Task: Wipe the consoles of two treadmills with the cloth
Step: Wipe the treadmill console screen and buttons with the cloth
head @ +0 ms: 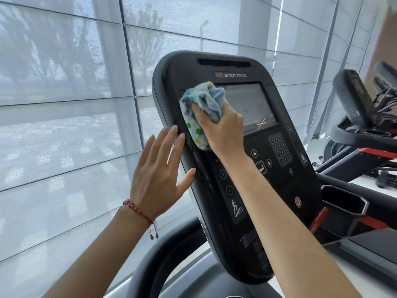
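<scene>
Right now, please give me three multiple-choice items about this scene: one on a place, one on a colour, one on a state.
1. Where is the cloth pressed?
A. left part of the console screen
B. number keypad
C. cup holder

2. What colour is the bracelet?
A. blue
B. red
C. white

3. How is the left hand?
A. fist
B. gripping the cloth
C. open, at the console edge

Answers:
1 A, the cloth covers the screen's left side.
2 B, red beads show on the wrist.
3 C, its fingers are spread; the right hand grips the cloth.
</scene>
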A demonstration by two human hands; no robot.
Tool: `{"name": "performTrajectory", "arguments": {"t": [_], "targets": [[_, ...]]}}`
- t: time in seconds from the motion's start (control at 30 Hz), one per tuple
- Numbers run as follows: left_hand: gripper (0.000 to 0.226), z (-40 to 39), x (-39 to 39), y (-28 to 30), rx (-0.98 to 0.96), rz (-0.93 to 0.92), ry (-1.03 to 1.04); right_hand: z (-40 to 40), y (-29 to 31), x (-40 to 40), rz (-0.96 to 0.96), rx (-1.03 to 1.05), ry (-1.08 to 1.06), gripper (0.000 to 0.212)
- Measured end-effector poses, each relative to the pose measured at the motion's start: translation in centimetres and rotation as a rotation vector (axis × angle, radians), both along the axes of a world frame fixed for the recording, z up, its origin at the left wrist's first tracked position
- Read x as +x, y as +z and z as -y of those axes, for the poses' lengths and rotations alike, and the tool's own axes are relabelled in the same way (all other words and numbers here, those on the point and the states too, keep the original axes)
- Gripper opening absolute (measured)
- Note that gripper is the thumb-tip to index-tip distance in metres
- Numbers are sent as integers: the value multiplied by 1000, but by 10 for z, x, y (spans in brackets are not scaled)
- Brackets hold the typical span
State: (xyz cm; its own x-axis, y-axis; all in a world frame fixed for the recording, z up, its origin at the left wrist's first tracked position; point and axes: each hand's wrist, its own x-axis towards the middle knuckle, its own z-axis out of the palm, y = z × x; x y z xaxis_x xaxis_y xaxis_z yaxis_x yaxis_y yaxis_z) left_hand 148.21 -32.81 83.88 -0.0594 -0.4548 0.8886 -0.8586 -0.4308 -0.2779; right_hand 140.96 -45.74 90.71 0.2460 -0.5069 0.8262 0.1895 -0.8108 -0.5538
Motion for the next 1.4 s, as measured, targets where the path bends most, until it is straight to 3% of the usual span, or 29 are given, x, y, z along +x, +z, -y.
{"name": "performTrajectory", "arguments": {"t": [0.4,0.6,0.77,0.9,1.0,1.2,1.33,1.4], "targets": [[53,9,-31,-13,86,24,-55,-6,-102,-72,7,136,-13,40],[51,23,-44,-18,108,38,-52,31,-91,-70,-5,216,-77,35],[50,24,-48,-24,130,29,-40,101,-67,-67,-9,362,-214,42],[51,19,-47,-23,147,30,-39,114,-58,-66,-45,409,-266,43],[50,15,-46,-24,136,23,-59,83,-58,-66,-55,375,-240,38],[54,11,-43,-25,123,1,-96,2,-74,-57,-16,69,-114,35],[53,8,-41,-27,139,16,-90,20,-75,-59,-51,10,-76,36],[52,7,-43,-28,142,15,-88,45,-75,-64,-64,91,-118,37]]}}
